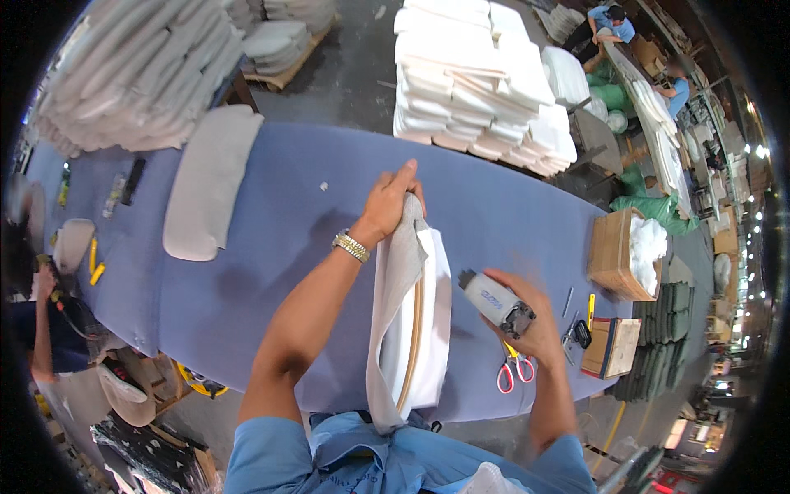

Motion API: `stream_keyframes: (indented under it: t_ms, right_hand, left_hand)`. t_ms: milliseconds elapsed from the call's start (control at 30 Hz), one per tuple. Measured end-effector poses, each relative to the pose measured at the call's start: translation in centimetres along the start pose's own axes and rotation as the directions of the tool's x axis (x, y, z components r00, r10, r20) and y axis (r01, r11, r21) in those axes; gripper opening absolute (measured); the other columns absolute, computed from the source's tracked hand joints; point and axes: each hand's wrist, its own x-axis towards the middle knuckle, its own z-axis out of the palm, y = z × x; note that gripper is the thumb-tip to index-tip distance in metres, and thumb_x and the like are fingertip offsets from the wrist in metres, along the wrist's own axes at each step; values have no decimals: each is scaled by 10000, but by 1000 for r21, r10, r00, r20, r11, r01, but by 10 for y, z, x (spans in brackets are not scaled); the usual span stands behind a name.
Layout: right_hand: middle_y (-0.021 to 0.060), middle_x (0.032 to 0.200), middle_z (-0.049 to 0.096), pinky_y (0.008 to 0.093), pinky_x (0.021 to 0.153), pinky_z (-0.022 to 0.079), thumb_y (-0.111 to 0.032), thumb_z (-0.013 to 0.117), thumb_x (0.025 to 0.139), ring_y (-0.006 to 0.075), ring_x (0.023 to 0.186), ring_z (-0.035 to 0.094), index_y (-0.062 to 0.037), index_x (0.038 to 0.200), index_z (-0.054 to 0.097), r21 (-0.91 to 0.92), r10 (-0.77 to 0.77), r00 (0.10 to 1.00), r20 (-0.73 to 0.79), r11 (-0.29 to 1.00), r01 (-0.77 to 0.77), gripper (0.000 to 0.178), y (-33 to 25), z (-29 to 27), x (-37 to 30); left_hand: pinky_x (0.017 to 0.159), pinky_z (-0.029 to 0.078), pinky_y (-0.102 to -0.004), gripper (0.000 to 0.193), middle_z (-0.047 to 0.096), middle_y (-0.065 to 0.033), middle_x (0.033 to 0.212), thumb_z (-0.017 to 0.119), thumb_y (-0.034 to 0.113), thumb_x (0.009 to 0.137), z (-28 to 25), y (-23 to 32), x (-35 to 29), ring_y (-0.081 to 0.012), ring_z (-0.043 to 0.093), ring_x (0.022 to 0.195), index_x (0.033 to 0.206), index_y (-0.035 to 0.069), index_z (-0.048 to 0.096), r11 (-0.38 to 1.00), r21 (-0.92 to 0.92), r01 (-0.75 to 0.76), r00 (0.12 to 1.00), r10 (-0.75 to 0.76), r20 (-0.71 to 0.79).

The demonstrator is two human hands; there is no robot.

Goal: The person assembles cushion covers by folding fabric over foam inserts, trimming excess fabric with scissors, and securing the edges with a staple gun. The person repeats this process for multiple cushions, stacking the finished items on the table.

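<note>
My left hand point(387, 206) is wrapped around the far end of a long padded panel point(439, 284), which stands on edge in front of me. Loose grey fabric point(385, 317) hangs along its left side, and a brown wooden edge point(416, 323) shows between fabric and white padding. My right hand point(535, 317), slightly blurred, grips a grey and black handheld power tool, seemingly a staple gun point(492, 301). The tool is held just right of the panel, apart from it. Red-handled scissors point(515, 369) lie below that hand. The left fingertips are partly hidden behind the panel.
A blue-covered table point(288, 198) lies beneath. On it are a grey padded piece point(210, 185), a yellow cutter point(591, 309), a box of white stuffing point(613, 251) and a small wooden box point(611, 347). White cushion stacks point(469, 90) rise beyond. Another person's arm point(43, 329) is at far left.
</note>
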Motion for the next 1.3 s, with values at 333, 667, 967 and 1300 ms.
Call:
stream_keyframes:
  t_ms: [333,667,967,1300]
  right_hand:
    - [205,1338,641,437,1047,496,-320,831,841,370,1206,638,-65,1393,612,220,307,936,-174,938,-267,646,133,156,-138]
    - [167,1256,699,390,1029,502,-238,633,1022,292,1187,664,-36,1306,675,173,-244,783,-572,897,406,351,-48,-13,-56]
    - [102,799,697,353,762,505,-494,331,1108,208,760,637,-2,977,761,531,-189,933,-305,780,332,667,-122,67,29]
    - [92,1004,711,433,897,469,-359,515,1015,308,1055,600,-56,957,761,-12,-672,485,-560,592,806,394,-153,90,22]
  left_hand:
    - [947,467,-368,793,645,-101,579,219,368,1110,52,157,-111,-238,613,655,532,34,647,824,88,-559,791,499,353]
    - [1256,206,-521,261,530,-121,1527,771,362,848,89,110,-238,-340,381,1507,944,120,763,432,438,-788,615,591,522]
    - [1164,389,-427,806,426,-261,1586,748,257,936,86,89,-340,-334,473,1440,1573,-30,347,918,234,-319,876,380,-298]
    - [1061,487,-395,730,560,-255,1465,733,243,966,73,94,-341,-319,600,1311,1529,-76,395,834,484,-266,817,462,-346]
